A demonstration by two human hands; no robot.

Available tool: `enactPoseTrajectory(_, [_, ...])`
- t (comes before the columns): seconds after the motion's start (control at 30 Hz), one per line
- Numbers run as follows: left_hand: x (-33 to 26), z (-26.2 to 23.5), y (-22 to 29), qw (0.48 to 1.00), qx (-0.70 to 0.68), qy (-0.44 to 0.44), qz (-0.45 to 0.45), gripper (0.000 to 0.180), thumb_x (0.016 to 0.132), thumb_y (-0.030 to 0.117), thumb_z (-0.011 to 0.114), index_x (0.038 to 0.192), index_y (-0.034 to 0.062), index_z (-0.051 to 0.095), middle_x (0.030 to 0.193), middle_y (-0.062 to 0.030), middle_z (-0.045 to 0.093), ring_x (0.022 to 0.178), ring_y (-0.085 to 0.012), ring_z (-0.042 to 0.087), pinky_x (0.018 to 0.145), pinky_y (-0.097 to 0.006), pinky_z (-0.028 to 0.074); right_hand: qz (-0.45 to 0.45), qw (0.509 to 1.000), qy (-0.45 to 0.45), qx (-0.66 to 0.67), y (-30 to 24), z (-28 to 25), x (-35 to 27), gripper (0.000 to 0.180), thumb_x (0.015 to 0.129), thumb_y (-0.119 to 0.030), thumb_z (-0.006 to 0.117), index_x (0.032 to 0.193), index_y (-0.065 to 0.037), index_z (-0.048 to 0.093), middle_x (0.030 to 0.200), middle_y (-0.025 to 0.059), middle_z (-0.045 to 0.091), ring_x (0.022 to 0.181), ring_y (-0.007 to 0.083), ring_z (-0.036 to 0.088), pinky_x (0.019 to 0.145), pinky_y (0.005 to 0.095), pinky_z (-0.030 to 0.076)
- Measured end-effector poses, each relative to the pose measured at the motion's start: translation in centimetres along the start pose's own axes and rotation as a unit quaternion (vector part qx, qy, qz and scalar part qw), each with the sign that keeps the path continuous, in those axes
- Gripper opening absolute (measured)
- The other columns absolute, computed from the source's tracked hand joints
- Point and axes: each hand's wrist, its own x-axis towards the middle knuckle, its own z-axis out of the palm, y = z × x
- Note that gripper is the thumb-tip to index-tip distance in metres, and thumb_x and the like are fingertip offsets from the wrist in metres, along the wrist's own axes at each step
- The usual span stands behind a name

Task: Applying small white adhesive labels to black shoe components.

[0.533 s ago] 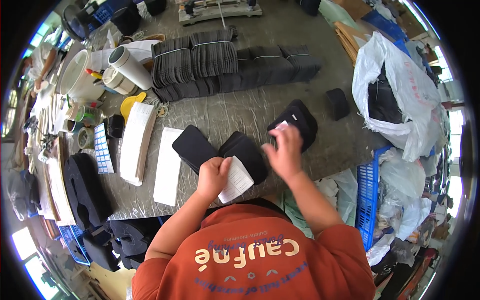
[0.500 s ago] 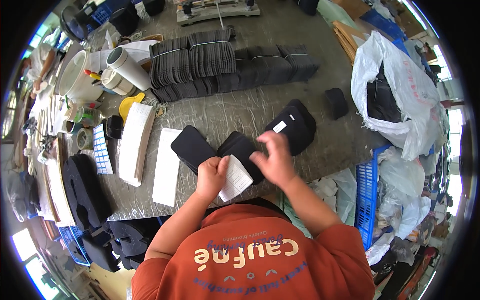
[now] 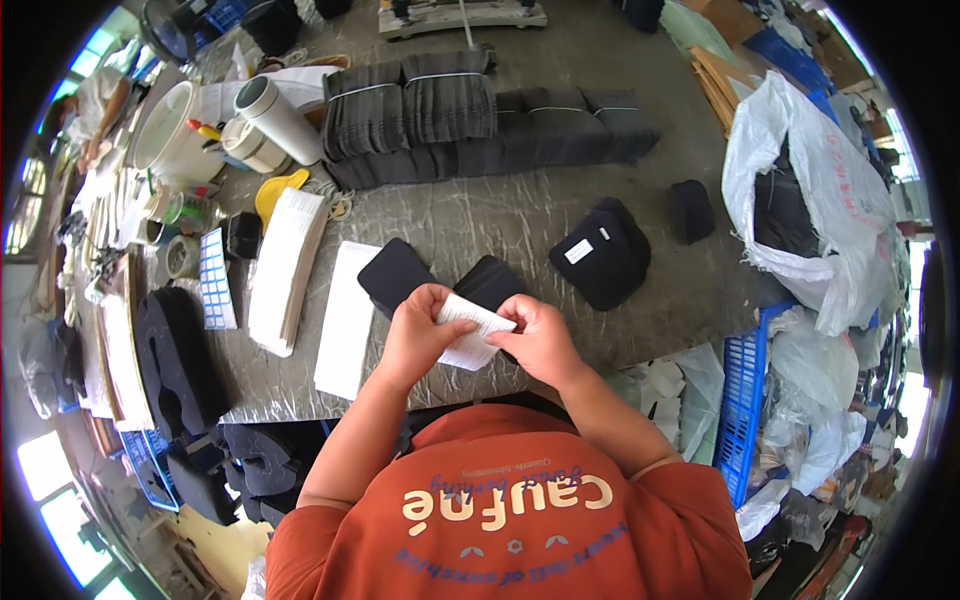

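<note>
Between my two hands is a small printed white paper slip [image 3: 468, 345], close to the table's front edge. My left hand [image 3: 425, 328] pinches its left side, thumb lying on top. On the opposite side, the thumb and fingers of my right hand [image 3: 535, 338] are closed on the slip's corner. Just beyond my hands lie a black fabric piece [image 3: 396, 270] with rounded corners and a small stack of black pieces [image 3: 490, 281], partly covered by the hands. To the right rests another black stack [image 3: 602, 256] with a white label on top.
Bundled black pieces [image 3: 420, 110] are stacked across the back. At left lie a pile of white paper strips [image 3: 285, 270], a white sheet [image 3: 345, 320] and a sheet of blue stickers [image 3: 217, 280]. A white woven sack [image 3: 850, 240] and blue crate [image 3: 740, 400] stand right.
My right hand has come left from near the labelled stack and taken hold of the paper slip. The slip has been raised and turned between both hands. The whole view has shifted slightly.
</note>
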Motion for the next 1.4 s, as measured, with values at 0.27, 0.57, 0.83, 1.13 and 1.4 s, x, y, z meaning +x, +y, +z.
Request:
enactPoseTrajectory(0.27, [-0.6, 0.0, -1.5, 0.999, 0.000, -0.008, 0.032, 0.029, 0.076, -0.003, 0.072, 0.100, 0.0011, 0.055, 0.084, -0.0026, 0.064, 0.075, -0.0084, 0.061, 0.067, -0.023, 0.050, 0.000, 0.999, -0.006, 0.038, 0.3, 0.3, -0.5, 0.021, 0.078, 0.005, 0.068, 0.092, -0.001, 0.053, 0.079, 0.0050, 0.065, 0.069, 0.0061, 0.058, 0.061, 0.0224, 0.046])
enactPoseTrajectory(0.57, [-1.5, -1.0, -1.1, 0.997, 0.068, -0.023, -0.023, 0.010, 0.082, 0.004, 0.069, 0.089, -0.0003, 0.063, 0.078, 0.0000, 0.065, 0.070, -0.0049, 0.057, 0.063, -0.021, 0.047, 0.035, 0.997, -0.049, -0.043, -0.4, 0.1, -0.7, 0.021, 0.081, 0.003, 0.067, 0.096, 0.001, 0.052, 0.076, 0.0067, 0.065, 0.071, 0.0084, 0.061, 0.062, 0.0242, 0.048])
enactPoseTrajectory(0.83, [-2.1, -0.8, -1.2, 0.982, 0.180, 0.048, -0.017, 0.018, 0.084, 0.015, 0.069, 0.079, -0.0010, 0.062, 0.070, -0.0045, 0.062, 0.064, -0.0075, 0.055, 0.057, -0.026, 0.044, -0.051, 0.993, 0.005, -0.108, 0.1, 0.3, -1.1, 0.008, 0.083, 0.001, 0.064, 0.084, 0.001, 0.057, 0.076, 0.0063, 0.064, 0.067, 0.0112, 0.060, 0.060, 0.0263, 0.048])
enactPoseTrajectory(1.13, [-2.1, 1.7, -3.3, 0.831, 0.458, -0.144, 0.281, 0.020, 0.084, 0.016, 0.061, 0.078, -0.0034, 0.062, 0.129, -0.0186, 0.054, 0.125, -0.0333, 0.045, 0.103, -0.038, 0.039, -0.044, 0.983, 0.120, -0.134, 3.4, -2.7, 3.1, 0.004, 0.083, -0.002, 0.065, 0.082, 0.001, 0.063, 0.070, 0.0048, 0.064, 0.064, 0.0087, 0.059, 0.061, 0.0255, 0.047])
enactPoseTrajectory(1.4, [-1.4, 2.2, -4.5, 0.809, 0.500, -0.152, 0.268, 0.021, 0.084, 0.016, 0.060, 0.085, -0.0046, 0.063, 0.130, -0.0211, 0.052, 0.129, -0.0331, 0.042, 0.107, -0.038, 0.036, -0.043, 0.976, 0.150, -0.153, 4.9, -1.6, 3.6, 0.006, 0.082, -0.005, 0.066, 0.081, 0.001, 0.064, 0.070, 0.0067, 0.066, 0.063, 0.0102, 0.059, 0.061, 0.0266, 0.048])
